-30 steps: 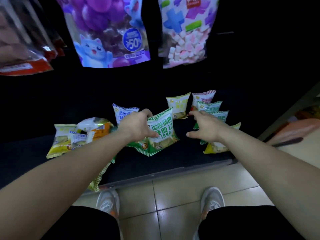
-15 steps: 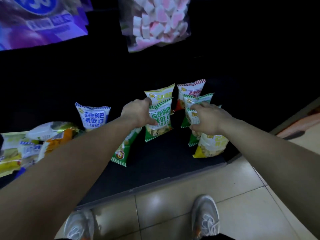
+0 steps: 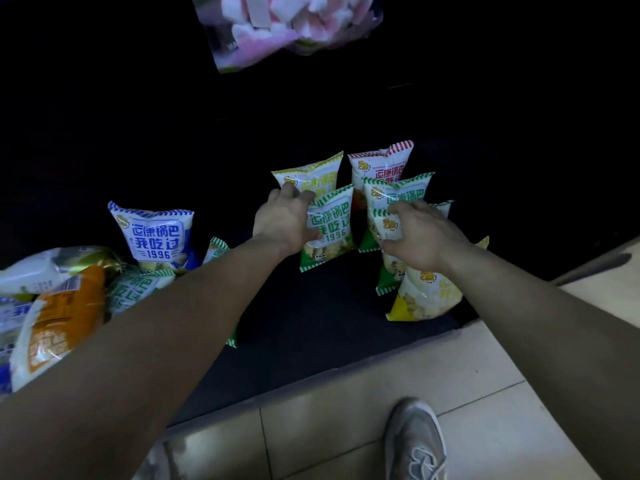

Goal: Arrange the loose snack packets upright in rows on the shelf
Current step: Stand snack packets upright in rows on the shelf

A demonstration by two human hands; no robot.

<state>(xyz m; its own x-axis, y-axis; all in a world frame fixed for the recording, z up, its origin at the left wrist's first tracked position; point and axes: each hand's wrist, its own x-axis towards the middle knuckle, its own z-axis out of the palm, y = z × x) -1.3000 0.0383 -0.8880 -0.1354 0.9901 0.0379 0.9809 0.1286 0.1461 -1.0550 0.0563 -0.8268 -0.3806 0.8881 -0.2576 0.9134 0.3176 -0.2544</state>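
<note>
Head view. Could topple like dominoes: packed close on the dark shelf [image 3: 311, 323], with a yellow-green packet [image 3: 311, 174] just behind the middle green packet [image 3: 330, 233] and a red packet [image 3: 384, 168] further right. Likely cause: letting go too soon, or nudging sideways. Could also slip off the front lip, judging by the yellow packet [image 3: 429, 299] leaning near the edge.

Left hand [image 3: 282, 220] pinching the middle green packet at its upper left corner, thumb in front, fingers behind. Right hand [image 3: 424, 237] curled over the top of the right-row green packet [image 3: 381, 226], gripping it.

Both held packets upright, tipped slightly back, long axis vertical, printed face toward the camera, sealed top edge up. Further left, a blue packet [image 3: 156, 233] standing alone beside a loose heap [image 3: 59, 313] lying flat, not yet sorted.
</note>
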